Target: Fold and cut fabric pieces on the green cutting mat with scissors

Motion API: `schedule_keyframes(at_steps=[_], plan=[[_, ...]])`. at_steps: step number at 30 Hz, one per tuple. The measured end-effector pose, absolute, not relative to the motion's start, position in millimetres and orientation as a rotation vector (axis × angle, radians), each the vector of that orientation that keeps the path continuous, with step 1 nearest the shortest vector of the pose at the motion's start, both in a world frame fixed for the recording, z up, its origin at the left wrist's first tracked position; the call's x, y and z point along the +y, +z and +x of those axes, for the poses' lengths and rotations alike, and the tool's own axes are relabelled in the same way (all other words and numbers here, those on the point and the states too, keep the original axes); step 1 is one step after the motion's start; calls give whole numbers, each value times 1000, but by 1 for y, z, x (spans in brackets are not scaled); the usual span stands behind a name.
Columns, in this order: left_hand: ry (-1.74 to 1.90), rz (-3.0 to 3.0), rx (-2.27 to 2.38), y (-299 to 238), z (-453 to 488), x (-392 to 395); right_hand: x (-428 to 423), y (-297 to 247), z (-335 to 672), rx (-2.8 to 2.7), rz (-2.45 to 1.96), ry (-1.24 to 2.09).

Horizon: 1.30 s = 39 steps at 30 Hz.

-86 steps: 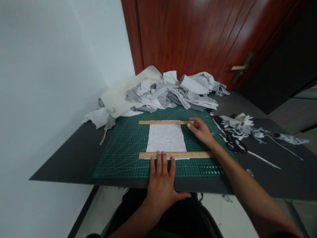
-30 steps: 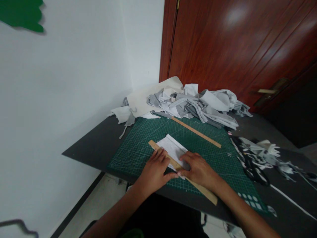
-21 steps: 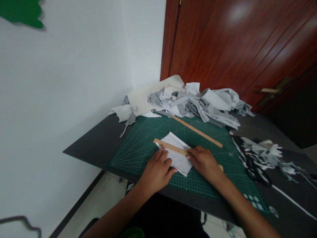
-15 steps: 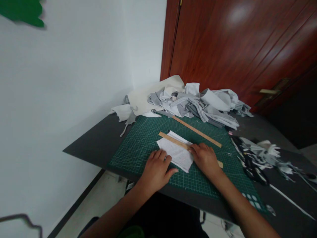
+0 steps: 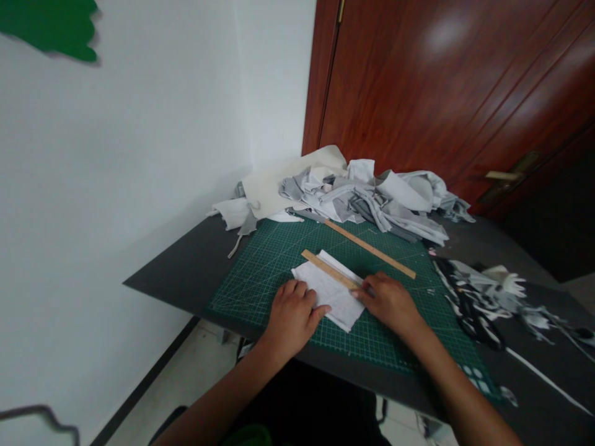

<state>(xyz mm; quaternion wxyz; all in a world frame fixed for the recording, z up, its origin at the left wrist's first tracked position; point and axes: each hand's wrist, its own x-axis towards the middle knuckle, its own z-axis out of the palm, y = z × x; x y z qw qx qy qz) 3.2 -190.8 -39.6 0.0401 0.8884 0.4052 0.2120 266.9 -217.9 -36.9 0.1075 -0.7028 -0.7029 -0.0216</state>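
Observation:
A folded piece of white cloth lies on the green cutting mat. Across its far part runs a short wooden ruler, slanting down toward the right. My right hand grips this ruler near its right end, thumb on the near side and fingers on the far side; the rest of that end is hidden beneath the hand. My left hand rests on the cloth's left near edge, palm down, with the thumb spread away from the fingers.
Beyond the cloth lies a second, longer wooden ruler. Grey and white fabric scraps are heaped at the back against a wooden door. Black-handled scissors and more scraps sit to the right. A white wall borders the left.
The short ruler has turned a little steeper, and its right end no longer shows past my right hand. The cloth has shifted slightly. My left hand stays nearly in place.

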Motion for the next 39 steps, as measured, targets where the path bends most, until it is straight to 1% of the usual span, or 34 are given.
schedule_keyframes(at_steps=[8,19,22,27,30,32,35,37,39], plan=[[642,2724,1242,-39,5,-192,-216,-40,270,-1980,-2306,-371],[630,2742,1235,-40,7,-192,-207,-53,291,-1837,-2408,-712],[635,2741,1237,-40,6,-192,-206,-53,295,-1822,-2439,-665],[634,2744,1119,-38,3,-192,-205,-48,296,-1764,-2440,-226],[619,2761,1062,-35,0,-193,-207,-42,292,-1772,-2428,-116],[594,2768,1066,-33,-1,-193,-209,-37,288,-1800,-2431,-186],[571,2783,978,-31,-3,-192,-214,-28,284,-1745,-2401,-443],[555,2805,822,-31,-5,-191,-218,-23,281,-1741,-2279,-557],[530,2823,650,-31,-7,-190,-221,-21,275,-1802,-2066,-521]])
